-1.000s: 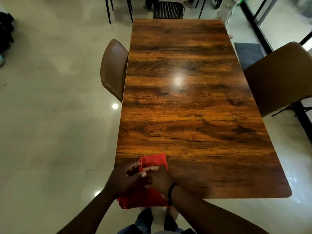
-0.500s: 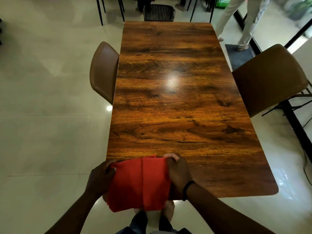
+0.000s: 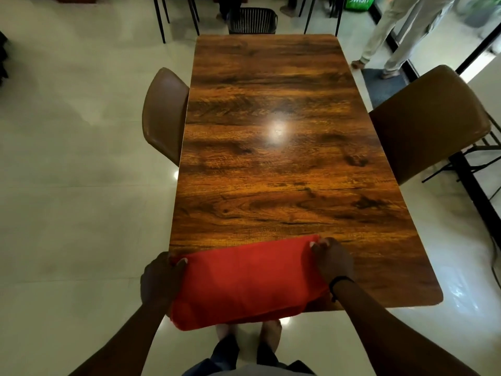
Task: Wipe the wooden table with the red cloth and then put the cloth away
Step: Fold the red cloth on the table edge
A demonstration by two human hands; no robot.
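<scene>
The red cloth is stretched wide between my hands over the near left corner of the wooden table, its lower part hanging past the table's near edge. My left hand pinches the cloth's upper left corner just off the table's left edge. My right hand pinches the upper right corner above the tabletop; a dark band is on that wrist.
A brown chair is tucked at the table's left side and another brown chair stands at the right. A dark slatted chair sits at the far end. A person's legs stand at the back right on a mat.
My hands have moved apart, unfolding the cloth from a small bundle into a wide sheet. The view has tilted up, bringing a standing person into sight at back right.
</scene>
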